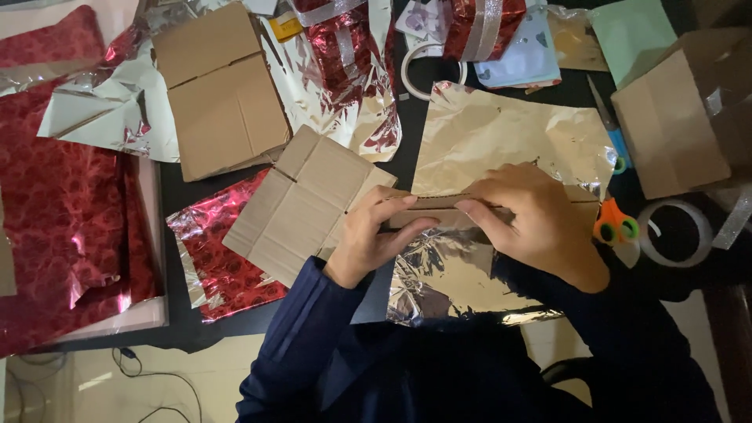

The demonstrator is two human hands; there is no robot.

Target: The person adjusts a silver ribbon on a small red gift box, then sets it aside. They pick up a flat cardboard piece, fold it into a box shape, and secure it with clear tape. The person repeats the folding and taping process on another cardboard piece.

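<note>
From here I see both hands meeting over a narrow cardboard piece (439,205) lying across a sheet of silver foil wrap (501,133) on the dark table (176,196). My left hand (372,235) pinches the near left end of the cardboard, thumb under and fingers curled over, which I judge pins it against the foil. My right hand (536,219) lies flat over the cardboard's right part, fingers pressing down, grasping nothing that I can make out. A flattened cardboard box (301,204) rests just left of the left hand, partly over red foil wrap (219,258). Orange scissors (616,227) and a tape roll (674,231) sit just right of the right hand, within easy reach.
</note>
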